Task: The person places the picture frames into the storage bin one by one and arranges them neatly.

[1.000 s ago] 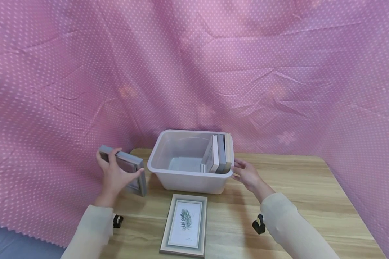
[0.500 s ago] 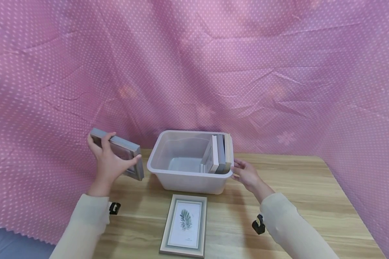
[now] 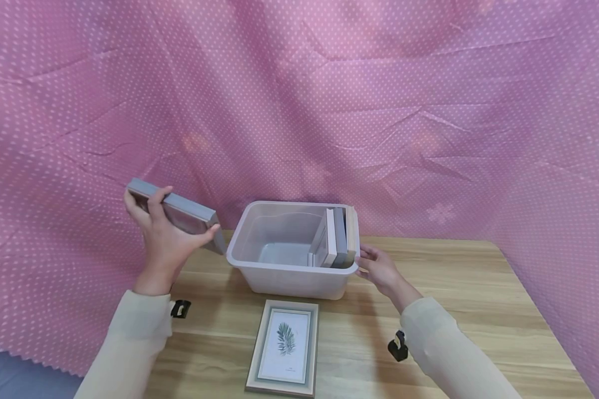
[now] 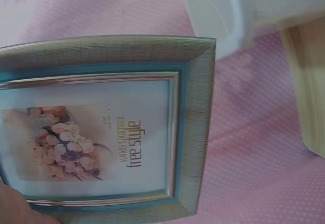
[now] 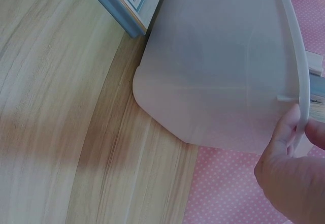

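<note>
My left hand [image 3: 165, 246] grips a grey picture frame [image 3: 189, 207] by its edges, tilted in the air left of the white plastic bin [image 3: 294, 281]. In the left wrist view, this picture frame shows a flower photo [image 4: 66, 148] with "free style" print; a fingertip sits at its lower left. At the bin's right end my right hand [image 3: 382, 271] pinches the rim, thumb and fingers on either side of it in the right wrist view. Several picture frames [image 3: 331, 237] stand on edge inside, against the right wall.
In front of the bin, a cream picture frame [image 3: 284, 343] with a leaf print lies face up on the wooden table [image 3: 459, 310]. Pink dotted cloth [image 3: 299, 111] hangs behind and along both sides. Black clips [image 3: 398, 346] are visible by both sleeves.
My left hand has raised the picture frame up and leftward from near the table, tilting it flatter. The right hand stays at the bin's rim, and the bin has not moved.
</note>
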A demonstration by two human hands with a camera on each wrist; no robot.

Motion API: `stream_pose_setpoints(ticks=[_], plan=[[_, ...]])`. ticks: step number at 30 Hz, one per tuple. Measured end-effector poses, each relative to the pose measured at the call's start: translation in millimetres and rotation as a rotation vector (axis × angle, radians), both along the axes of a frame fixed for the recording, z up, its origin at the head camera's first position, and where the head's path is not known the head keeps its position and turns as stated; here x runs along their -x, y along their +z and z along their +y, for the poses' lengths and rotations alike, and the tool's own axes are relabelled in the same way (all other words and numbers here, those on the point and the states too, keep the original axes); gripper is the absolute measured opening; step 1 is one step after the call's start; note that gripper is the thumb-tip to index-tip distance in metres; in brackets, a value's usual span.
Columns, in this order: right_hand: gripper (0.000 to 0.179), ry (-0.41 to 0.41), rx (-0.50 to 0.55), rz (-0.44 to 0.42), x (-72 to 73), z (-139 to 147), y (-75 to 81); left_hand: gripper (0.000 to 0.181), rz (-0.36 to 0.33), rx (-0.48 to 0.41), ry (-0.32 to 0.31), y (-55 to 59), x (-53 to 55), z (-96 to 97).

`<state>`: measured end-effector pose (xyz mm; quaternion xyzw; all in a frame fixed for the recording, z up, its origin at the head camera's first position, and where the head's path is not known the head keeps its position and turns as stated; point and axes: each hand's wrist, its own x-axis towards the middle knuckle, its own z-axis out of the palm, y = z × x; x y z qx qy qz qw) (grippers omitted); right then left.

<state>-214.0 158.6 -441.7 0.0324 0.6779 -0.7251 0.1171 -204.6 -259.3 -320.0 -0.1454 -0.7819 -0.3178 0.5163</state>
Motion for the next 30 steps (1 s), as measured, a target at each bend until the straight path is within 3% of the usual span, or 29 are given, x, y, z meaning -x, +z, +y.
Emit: stream_pose_setpoints(ticks=[4, 13, 20, 30], plan=[[0.051, -0.002, -0.007, 0.001, -1.1, -1, 0.3, 0.097, 0.046, -0.009, -0.021, 7.2, 0.1, 9.5], [0.051, -0.01, -0.008, 0.001, -3.4, -3, 0.6, 0.097, 0.049, 0.001, -0.132, 9.3, 4.1, 37.1], [0.051, -0.018, -0.013, 0.002, -5.8, -4, 1.2, 0.1, -0.011, 0.011, -0.223, 3.0, 12.7, 55.3], [0.052, -0.024, -0.001, 0.009, -4.9, -4, -2.3, 0.101, -0.06, 0.058, -0.29, -12.5, 26.0, 75.7]])
